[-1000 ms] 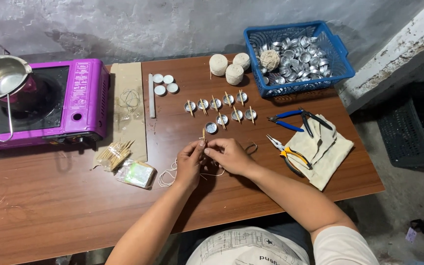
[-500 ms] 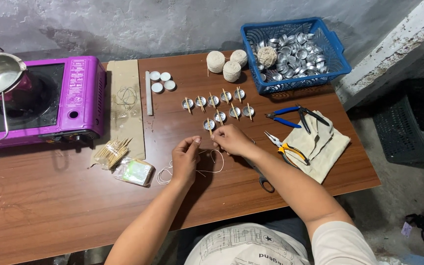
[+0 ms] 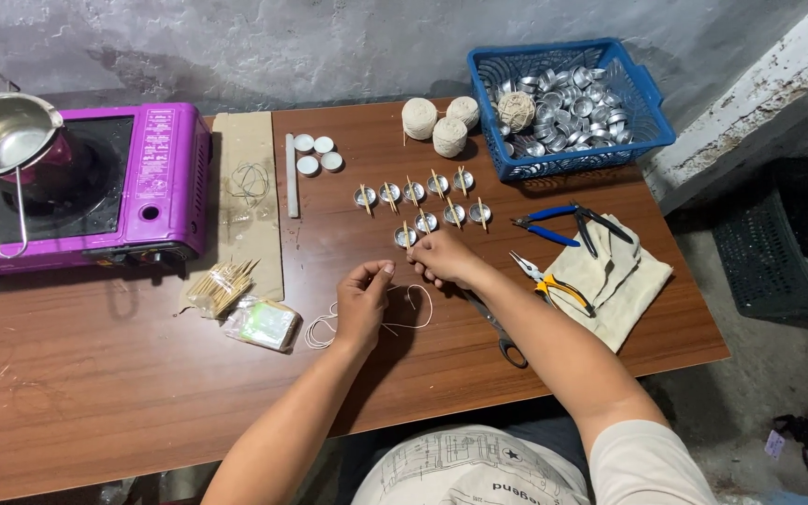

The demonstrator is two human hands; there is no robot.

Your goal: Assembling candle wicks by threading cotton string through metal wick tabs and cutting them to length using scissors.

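Wood table [image 3: 95, 374] (grey wall [image 3: 236, 37] behind)

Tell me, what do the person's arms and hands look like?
Both arms are bare from the short sleeves down. The shirt is a pale cream tee. The left hand and right hand wear no gloves, and I can see no rings, watch or bracelets on them.

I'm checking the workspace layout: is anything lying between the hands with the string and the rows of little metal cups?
Nothing visible. The left hand and right hand pinch the white string right beside the nearest metal cup; only bare table lies between. The scissors lie off to the right, nearer the person.
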